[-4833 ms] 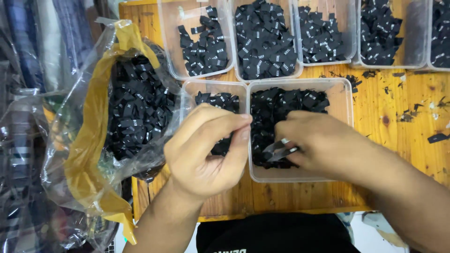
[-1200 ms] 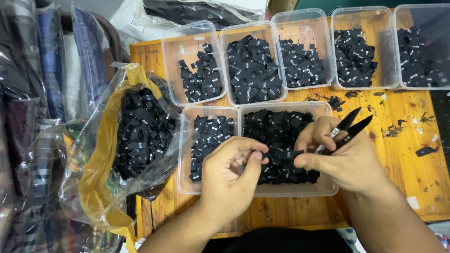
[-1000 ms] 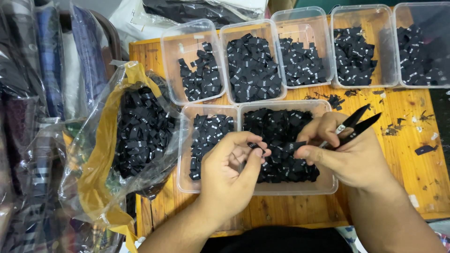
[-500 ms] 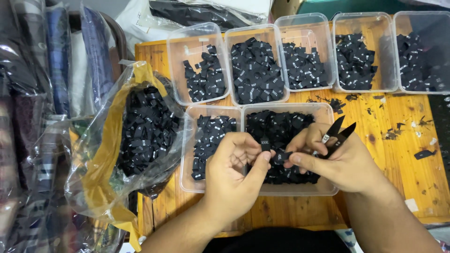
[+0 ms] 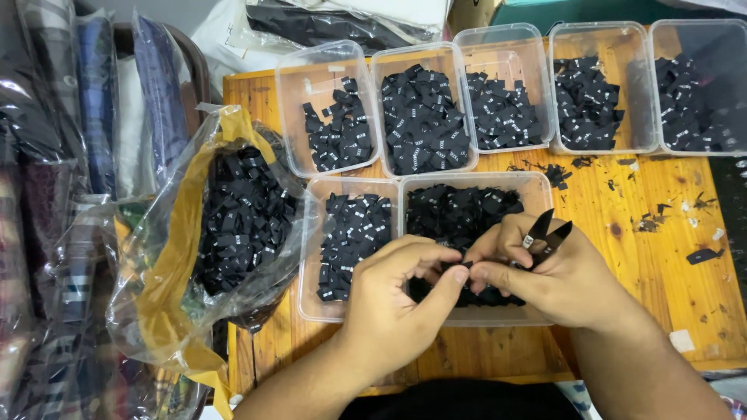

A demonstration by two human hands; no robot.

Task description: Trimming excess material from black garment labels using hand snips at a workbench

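Both hands — left hand [image 5: 397, 303], right hand [image 5: 552, 284] with snips [image 5: 545, 232] — pinching one black label [image 5: 461, 267] over label-filled tub [image 5: 467, 210].

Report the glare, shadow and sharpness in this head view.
Head view: even light, soft shadows under both hands; the left hand and right hand look sharp. White glare streaks the plastic bag and the wrapped cloth at far left. The black labels in the tubs merge into dark masses.
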